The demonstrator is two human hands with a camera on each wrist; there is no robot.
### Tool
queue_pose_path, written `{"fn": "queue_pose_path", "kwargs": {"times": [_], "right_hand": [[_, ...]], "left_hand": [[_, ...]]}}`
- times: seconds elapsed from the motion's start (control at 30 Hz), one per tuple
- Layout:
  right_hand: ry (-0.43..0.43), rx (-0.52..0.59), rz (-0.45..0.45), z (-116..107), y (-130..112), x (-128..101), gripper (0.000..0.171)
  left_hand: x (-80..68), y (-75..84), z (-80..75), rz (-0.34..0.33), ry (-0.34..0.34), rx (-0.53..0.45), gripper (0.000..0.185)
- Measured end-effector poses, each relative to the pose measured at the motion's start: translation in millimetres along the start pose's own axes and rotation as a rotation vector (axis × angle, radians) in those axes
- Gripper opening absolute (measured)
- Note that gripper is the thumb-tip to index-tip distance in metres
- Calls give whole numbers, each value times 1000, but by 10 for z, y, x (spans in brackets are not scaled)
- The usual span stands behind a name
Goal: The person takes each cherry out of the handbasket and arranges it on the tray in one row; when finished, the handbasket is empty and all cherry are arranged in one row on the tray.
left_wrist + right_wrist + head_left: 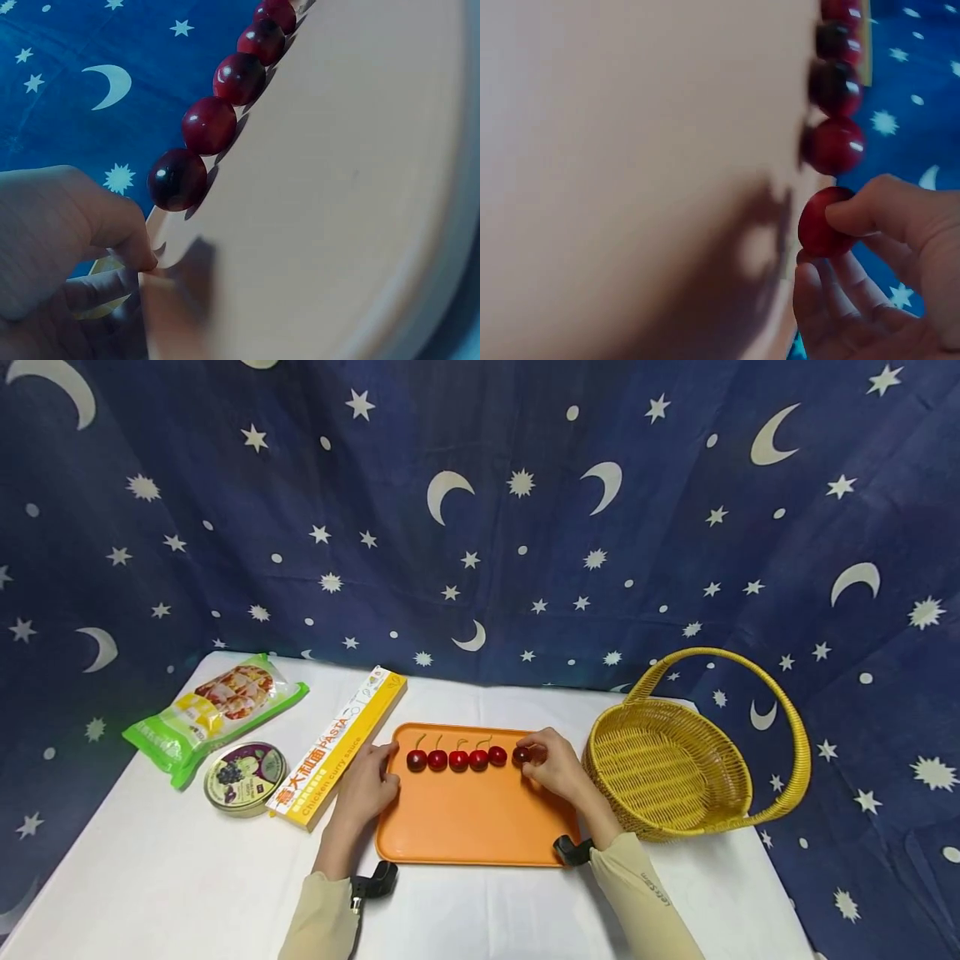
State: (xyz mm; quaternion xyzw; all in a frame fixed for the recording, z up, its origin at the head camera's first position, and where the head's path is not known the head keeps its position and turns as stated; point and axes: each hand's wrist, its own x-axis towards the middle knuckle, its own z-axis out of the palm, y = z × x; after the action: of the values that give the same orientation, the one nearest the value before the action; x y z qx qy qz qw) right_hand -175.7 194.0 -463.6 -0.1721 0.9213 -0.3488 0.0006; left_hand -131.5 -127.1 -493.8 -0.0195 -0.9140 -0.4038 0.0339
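Several dark red cherries (458,761) stand in a row along the far side of an orange tray (480,818), some with stems pointing up. At the row's right end my right hand (553,767) pinches another cherry (826,223) between thumb and fingers. In the right wrist view a small gap parts this cherry from its neighbour. My left hand (365,785) is at the tray's left edge, and in the left wrist view its fingertips (146,259) grip the rim near the corner, beside the leftmost cherry (178,180).
A yellow wicker basket (600,760) with a tall handle stands right of the tray, close to my right forearm. To the left lie a yellow and white pasta box (337,747), a round tin (245,777) and a green food bag (213,710). A starry blue cloth (480,568) hangs behind.
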Motion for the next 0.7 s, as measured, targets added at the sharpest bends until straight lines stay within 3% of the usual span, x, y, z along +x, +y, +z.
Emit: {"fn": "queue_pose_path", "kwargs": {"times": [0.23,0.7], "right_hand": [[40,-23,-78,143,56,56,32],[25,72,-24,113,60,-7,43]], "left_hand": [[-26,-10,-11,-13,10,6,54],[-44,50,-45,-11,-18,40,54]]}}
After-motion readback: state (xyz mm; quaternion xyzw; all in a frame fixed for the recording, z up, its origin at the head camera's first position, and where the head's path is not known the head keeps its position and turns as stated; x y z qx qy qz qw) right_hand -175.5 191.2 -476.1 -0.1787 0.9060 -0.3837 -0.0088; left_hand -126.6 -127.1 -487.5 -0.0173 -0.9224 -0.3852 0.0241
